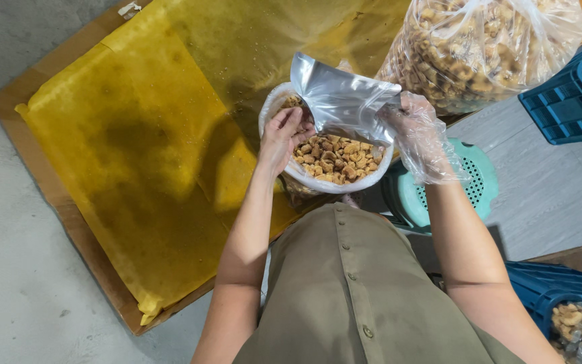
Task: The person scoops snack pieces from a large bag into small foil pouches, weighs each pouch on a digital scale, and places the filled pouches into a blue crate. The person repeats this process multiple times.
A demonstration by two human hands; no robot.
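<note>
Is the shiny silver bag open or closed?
Open. The silver pouch has its mouth spread wide between the left hand and gloved right hand, above the nuts.

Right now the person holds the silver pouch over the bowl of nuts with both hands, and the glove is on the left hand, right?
Not quite. The head view shows the clear plastic glove on the right hand; the left hand is bare. Both do hold the silver pouch over the bowl of nuts.
</note>
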